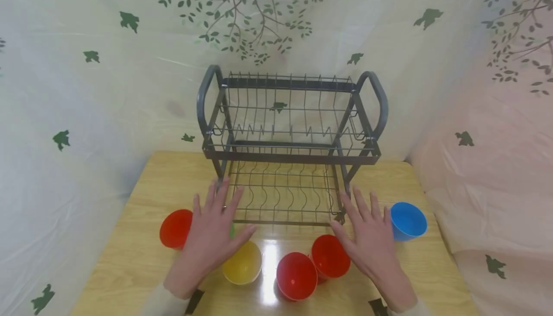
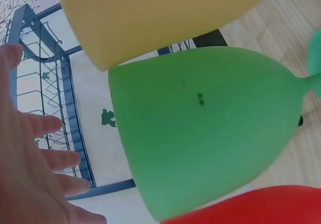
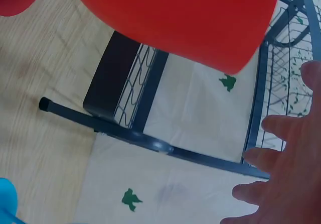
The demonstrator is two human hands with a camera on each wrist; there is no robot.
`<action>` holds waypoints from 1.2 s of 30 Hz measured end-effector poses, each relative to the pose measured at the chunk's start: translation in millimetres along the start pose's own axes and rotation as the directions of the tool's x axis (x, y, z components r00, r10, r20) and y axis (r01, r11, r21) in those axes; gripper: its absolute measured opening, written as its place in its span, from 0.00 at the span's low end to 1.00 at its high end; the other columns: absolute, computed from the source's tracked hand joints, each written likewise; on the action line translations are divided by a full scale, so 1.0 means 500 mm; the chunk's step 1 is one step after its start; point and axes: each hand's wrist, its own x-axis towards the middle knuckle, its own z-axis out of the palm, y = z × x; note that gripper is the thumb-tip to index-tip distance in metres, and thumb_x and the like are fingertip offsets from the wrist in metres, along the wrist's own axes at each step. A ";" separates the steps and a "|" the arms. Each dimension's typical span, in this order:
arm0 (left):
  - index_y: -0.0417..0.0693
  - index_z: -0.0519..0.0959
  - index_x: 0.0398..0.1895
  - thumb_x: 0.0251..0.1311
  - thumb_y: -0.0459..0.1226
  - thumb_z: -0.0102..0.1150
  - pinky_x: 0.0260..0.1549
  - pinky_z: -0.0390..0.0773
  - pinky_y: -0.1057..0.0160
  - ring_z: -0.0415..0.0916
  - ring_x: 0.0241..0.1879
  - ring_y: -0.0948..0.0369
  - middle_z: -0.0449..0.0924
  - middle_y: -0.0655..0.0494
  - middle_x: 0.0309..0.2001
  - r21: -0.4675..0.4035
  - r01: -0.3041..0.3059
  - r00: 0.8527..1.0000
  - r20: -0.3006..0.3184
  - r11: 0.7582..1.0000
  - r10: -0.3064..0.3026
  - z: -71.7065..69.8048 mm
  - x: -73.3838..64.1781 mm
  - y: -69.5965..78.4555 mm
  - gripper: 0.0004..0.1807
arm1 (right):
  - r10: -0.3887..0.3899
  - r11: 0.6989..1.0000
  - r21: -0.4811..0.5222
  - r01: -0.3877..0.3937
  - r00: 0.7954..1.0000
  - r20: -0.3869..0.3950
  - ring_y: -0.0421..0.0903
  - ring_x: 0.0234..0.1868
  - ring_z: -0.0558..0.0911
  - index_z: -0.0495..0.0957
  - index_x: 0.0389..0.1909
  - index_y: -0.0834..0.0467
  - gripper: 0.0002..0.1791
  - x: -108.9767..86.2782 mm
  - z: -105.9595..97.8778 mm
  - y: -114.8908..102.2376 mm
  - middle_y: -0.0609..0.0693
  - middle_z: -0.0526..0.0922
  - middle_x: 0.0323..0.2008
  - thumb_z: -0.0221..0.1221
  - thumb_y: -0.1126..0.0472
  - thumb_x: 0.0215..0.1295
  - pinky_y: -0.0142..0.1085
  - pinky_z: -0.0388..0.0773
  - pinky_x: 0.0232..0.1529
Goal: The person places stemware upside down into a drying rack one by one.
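Observation:
My left hand [image 1: 212,232] hovers with fingers spread above the left group of plastic goblets. Beneath and beside it are a red goblet [image 1: 174,229], a yellow goblet [image 1: 243,264] and a green goblet [image 2: 200,128], mostly hidden by the hand in the head view; its stem shows in the left wrist view. My right hand [image 1: 370,241], also spread and holding nothing, is between a red goblet [image 1: 330,256] on its left and a blue goblet [image 1: 408,221] on its right. Another red goblet [image 1: 296,276] stands near the front middle.
A black two-tier dish rack [image 1: 291,156] stands at the back of the wooden table [image 1: 129,258], with wire shelves and a curved handle on each side. Behind it hangs a pale cloth [image 1: 129,85] printed with green birds and branches.

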 end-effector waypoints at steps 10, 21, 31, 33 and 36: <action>0.45 0.73 0.70 0.67 0.61 0.53 0.66 0.55 0.23 0.58 0.74 0.34 0.63 0.40 0.76 -0.046 -0.075 0.959 -0.278 0.996 0.059 -0.006 -0.036 -0.034 0.38 | -0.029 0.999 0.037 0.036 0.984 -0.176 0.71 0.78 0.53 0.64 0.78 0.54 0.38 -0.047 -0.036 0.037 0.63 0.62 0.77 0.57 0.42 0.73 0.74 0.49 0.70; 0.37 0.74 0.66 0.74 0.66 0.35 0.62 0.59 0.21 0.64 0.68 0.31 0.69 0.34 0.70 -0.049 -0.116 0.897 -0.435 0.992 0.083 -0.018 -0.053 -0.071 0.43 | 0.025 0.992 0.122 0.011 0.957 -0.288 0.77 0.75 0.54 0.66 0.75 0.62 0.33 -0.068 -0.066 0.109 0.69 0.63 0.75 0.57 0.50 0.75 0.71 0.47 0.73; 0.36 0.74 0.66 0.73 0.66 0.38 0.61 0.58 0.20 0.64 0.68 0.30 0.70 0.34 0.69 -0.100 -0.098 0.895 -0.444 0.990 0.044 -0.018 -0.064 -0.096 0.43 | 0.111 0.988 0.131 -0.080 0.961 -0.253 0.79 0.74 0.54 0.62 0.77 0.62 0.37 -0.081 -0.074 0.169 0.73 0.61 0.74 0.59 0.50 0.74 0.71 0.48 0.72; 0.35 0.74 0.66 0.73 0.66 0.39 0.61 0.59 0.19 0.64 0.67 0.29 0.70 0.33 0.69 -0.108 -0.093 0.892 -0.452 0.990 0.035 -0.019 -0.067 -0.100 0.43 | 0.121 0.988 0.126 -0.093 0.962 -0.243 0.78 0.75 0.54 0.61 0.78 0.62 0.38 -0.083 -0.072 0.179 0.73 0.61 0.74 0.58 0.50 0.74 0.71 0.48 0.72; 0.35 0.74 0.66 0.72 0.65 0.40 0.62 0.59 0.20 0.63 0.68 0.29 0.70 0.33 0.69 -0.125 -0.066 0.897 -0.443 0.990 0.004 -0.021 -0.073 -0.108 0.43 | 0.151 0.983 0.137 -0.123 0.964 -0.219 0.77 0.76 0.53 0.58 0.79 0.62 0.39 -0.086 -0.069 0.193 0.73 0.60 0.75 0.57 0.50 0.75 0.71 0.47 0.73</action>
